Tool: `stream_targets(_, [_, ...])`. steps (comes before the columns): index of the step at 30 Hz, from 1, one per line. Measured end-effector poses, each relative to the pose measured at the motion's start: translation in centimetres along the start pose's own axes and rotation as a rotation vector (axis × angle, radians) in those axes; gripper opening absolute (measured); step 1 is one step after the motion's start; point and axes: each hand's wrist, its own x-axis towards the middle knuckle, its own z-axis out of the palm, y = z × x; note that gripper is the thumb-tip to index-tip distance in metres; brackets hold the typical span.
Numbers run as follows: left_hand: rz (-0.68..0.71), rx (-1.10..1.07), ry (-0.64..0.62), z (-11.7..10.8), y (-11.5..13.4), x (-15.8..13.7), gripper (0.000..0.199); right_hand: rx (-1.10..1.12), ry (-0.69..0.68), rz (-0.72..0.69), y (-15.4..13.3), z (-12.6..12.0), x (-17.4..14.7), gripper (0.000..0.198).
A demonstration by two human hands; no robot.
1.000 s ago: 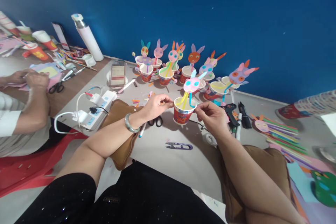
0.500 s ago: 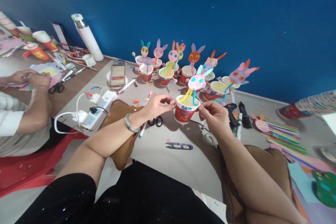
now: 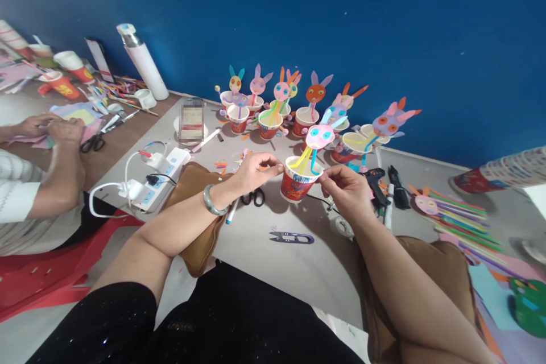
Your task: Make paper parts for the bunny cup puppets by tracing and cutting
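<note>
Nearest the camera is a black garment [image 3: 205, 318]. Beyond it, a brown cushion [image 3: 200, 247] lies under the left forearm and a second cushion [image 3: 430, 267] under the right forearm. Purple-handled snips [image 3: 284, 236] lie flat on the grey table [image 3: 251, 261] between the arms.

The left hand [image 3: 251, 173], with a bracelet [image 3: 209, 200] at its wrist, has thumb and forefinger pinched at the left side of a red rabbit cup [image 3: 296, 186]. The right hand [image 3: 347, 190] pinches it likewise on the right, just below the rim. The exact part under the fingertips cannot be made out. The cup is between the two hands, slightly tilted; whether its base touches the table cannot be told. Yellow and blue strips join it to a pink rabbit head [image 3: 320, 135].

A marker [image 3: 232, 213] and black-handled scissors [image 3: 252, 195] lie near the left hand. A tape roll [image 3: 341, 226] and a black glue gun [image 3: 377, 185] are near the right.

At far left, a co-worker's hands [image 3: 66, 128] rest on coloured paper. Farther back, a group of similar cups [image 3: 269, 132] stands before the blue wall [image 3: 273, 5].
</note>
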Motion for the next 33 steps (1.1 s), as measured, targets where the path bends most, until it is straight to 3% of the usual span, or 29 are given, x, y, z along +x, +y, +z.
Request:
stream_targets(11, [0.071,0.118,-0.017,0.1,-0.7,0.0,0.017,0.022,-0.003,0.000,0.5,0.0,-0.1,0.046])
stream_targets(15, [0.054,0.114,-0.016,0.2,-1.0,0.1,0.018,0.017,0.012,-0.006,0.6,0.0,0.0,0.040])
stream_targets(21, [0.050,0.075,-0.049,0.1,-1.5,0.1,0.034,0.043,0.059,-0.024,0.9,-0.1,0.1,0.036])
stream_targets(29, [0.048,-0.022,-0.022,0.3,-1.3,0.1,0.030,0.024,0.024,-0.013,0.7,0.0,0.1,0.039])
stream_targets(33, [0.022,0.008,-0.001,0.2,-0.8,0.1,0.017,0.036,0.007,-0.015,0.7,0.1,0.0,0.042])
